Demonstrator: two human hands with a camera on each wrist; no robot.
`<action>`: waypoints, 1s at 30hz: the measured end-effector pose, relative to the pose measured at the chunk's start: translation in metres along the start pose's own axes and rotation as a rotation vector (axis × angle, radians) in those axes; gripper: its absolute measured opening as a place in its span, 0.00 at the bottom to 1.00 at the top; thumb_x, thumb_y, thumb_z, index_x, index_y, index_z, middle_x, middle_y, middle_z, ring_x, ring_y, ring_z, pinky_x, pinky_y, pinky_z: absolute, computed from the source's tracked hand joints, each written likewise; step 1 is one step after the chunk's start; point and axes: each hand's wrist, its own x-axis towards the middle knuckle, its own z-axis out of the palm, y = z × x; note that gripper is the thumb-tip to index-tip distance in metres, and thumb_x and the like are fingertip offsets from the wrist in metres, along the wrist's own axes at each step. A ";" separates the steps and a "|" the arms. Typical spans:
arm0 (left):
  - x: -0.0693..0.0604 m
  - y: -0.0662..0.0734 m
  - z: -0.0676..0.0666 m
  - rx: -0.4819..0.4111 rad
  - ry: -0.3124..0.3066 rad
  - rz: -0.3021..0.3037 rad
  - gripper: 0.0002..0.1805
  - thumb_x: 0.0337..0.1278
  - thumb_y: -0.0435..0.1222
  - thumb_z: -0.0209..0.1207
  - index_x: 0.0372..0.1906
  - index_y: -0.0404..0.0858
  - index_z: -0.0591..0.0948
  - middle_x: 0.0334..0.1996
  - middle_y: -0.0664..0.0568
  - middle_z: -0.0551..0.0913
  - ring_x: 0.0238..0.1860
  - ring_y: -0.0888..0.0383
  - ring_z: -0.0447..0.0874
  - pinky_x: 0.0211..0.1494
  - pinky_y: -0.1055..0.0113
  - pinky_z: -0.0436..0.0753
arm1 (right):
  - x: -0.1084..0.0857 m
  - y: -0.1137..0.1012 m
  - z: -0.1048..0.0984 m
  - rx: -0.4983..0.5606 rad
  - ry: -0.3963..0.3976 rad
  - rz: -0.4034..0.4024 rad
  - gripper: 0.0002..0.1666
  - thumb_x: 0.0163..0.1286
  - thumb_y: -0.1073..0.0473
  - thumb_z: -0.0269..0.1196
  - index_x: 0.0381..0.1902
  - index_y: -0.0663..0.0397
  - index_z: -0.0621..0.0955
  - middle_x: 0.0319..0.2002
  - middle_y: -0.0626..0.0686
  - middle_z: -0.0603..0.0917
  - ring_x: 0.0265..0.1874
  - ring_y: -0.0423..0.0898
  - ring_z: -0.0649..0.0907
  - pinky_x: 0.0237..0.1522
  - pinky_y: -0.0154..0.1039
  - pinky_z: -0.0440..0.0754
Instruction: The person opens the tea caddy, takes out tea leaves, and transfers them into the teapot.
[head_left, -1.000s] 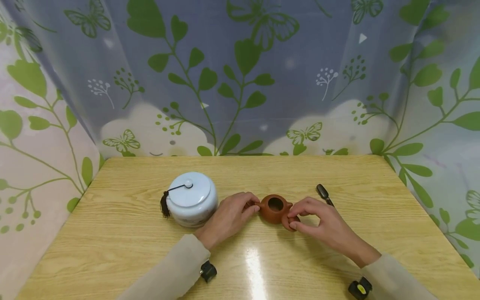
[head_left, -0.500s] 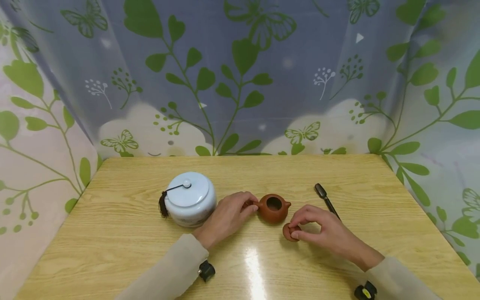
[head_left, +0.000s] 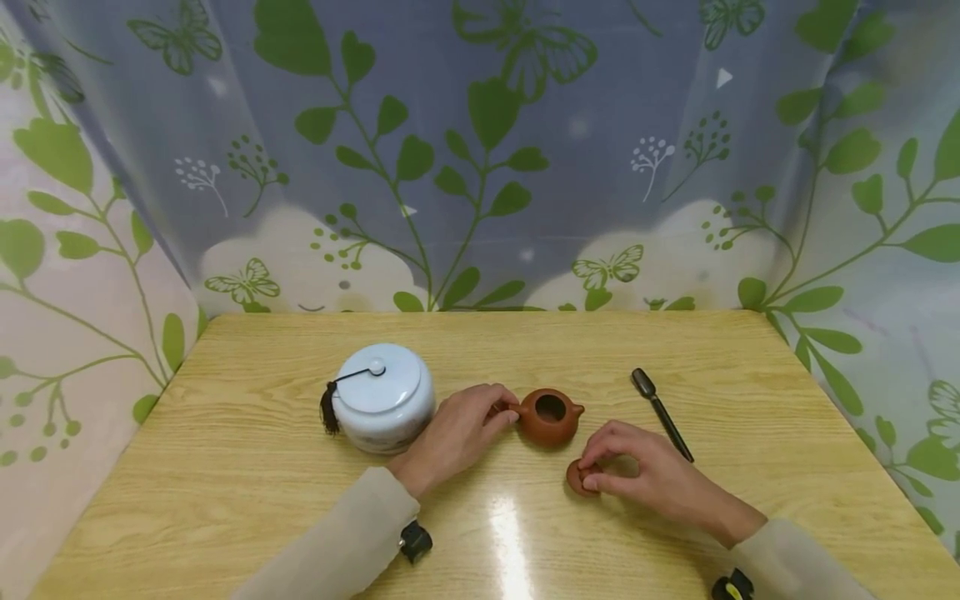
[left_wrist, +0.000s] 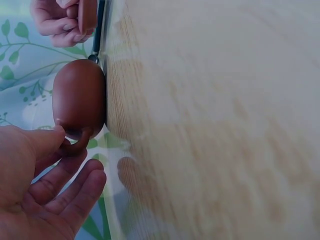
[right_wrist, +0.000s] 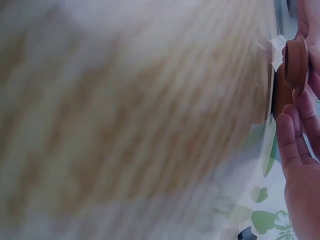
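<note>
A small reddish-brown clay teapot (head_left: 549, 419) stands uncovered on the table, its round opening facing up and its spout to the right. My left hand (head_left: 468, 425) pinches the teapot's handle (left_wrist: 79, 146) between thumb and forefinger; the other fingers stay loose. In front of the spout and to its right, my right hand (head_left: 643, 467) pinches the teapot lid (head_left: 581, 478) by its knob. Both wrist views show the lid (right_wrist: 296, 65) held a little above the tabletop, apart from the pot. My fingers cover the knob in the head view.
A white lidded porcelain jar (head_left: 384, 412) with a dark tassel (head_left: 328, 408) stands just left of my left hand. Beyond my right hand lies a dark tea scoop (head_left: 662, 415). A leaf-patterned curtain (head_left: 480, 167) borders the wooden table (head_left: 262, 492) at the back and sides.
My right hand has drawn the lid away from the teapot's side, toward me, uncovering more of the scoop's handle. My left hand and the teapot have stayed put.
</note>
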 end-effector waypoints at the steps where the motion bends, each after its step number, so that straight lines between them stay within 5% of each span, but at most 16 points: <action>1: 0.000 0.000 0.000 -0.002 -0.001 0.000 0.09 0.82 0.41 0.62 0.57 0.45 0.87 0.50 0.54 0.90 0.48 0.59 0.87 0.53 0.60 0.87 | 0.000 0.000 0.000 0.000 -0.001 0.000 0.08 0.74 0.55 0.75 0.47 0.35 0.89 0.48 0.37 0.88 0.49 0.36 0.85 0.55 0.37 0.86; 30: -0.001 0.000 0.001 -0.007 0.003 0.003 0.10 0.82 0.40 0.62 0.57 0.45 0.87 0.50 0.54 0.90 0.48 0.59 0.86 0.53 0.60 0.87 | 0.001 0.001 0.002 -0.012 -0.081 -0.003 0.06 0.75 0.51 0.74 0.47 0.35 0.88 0.48 0.38 0.86 0.47 0.38 0.84 0.54 0.36 0.85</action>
